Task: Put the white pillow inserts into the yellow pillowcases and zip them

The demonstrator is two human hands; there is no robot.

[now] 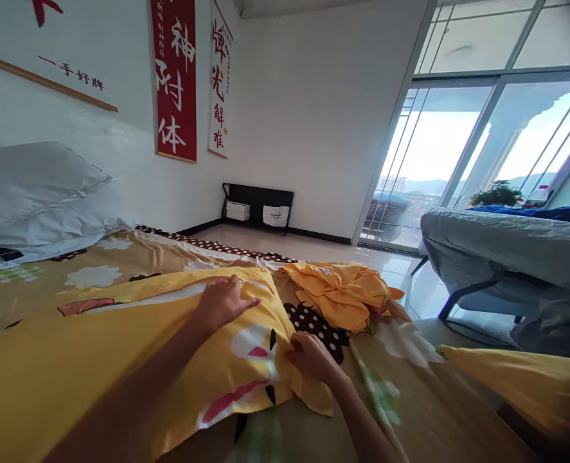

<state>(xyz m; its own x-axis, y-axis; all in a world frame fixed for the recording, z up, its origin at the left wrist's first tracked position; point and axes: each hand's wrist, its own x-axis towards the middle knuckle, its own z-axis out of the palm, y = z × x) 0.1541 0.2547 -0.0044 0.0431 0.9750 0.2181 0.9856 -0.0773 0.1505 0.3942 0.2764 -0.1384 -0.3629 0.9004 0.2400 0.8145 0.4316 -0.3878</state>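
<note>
From the head camera, a yellow pillowcase (121, 360) with a cartoon print lies flat on the bed (434, 411), filling the near left of the scene. Its long axis runs from the near left toward the far right, and its open end, where a white inner edge shows, faces the far side.

The left hand (224, 302) lies palm down on the pillowcase near that far edge, fingers together and stretched toward the right, pressing rather than gripping.

The right hand (313, 357) sits at the pillowcase's right edge, nearer the camera, with its fingers curled on the fabric; it seems to pinch the hem, though the grip itself is partly hidden.

Both hands touch the pillowcase. A crumpled orange cloth (342, 292) lies just beyond the right hand, apart from it. White pillows (38, 193) rest at the far left.
</note>
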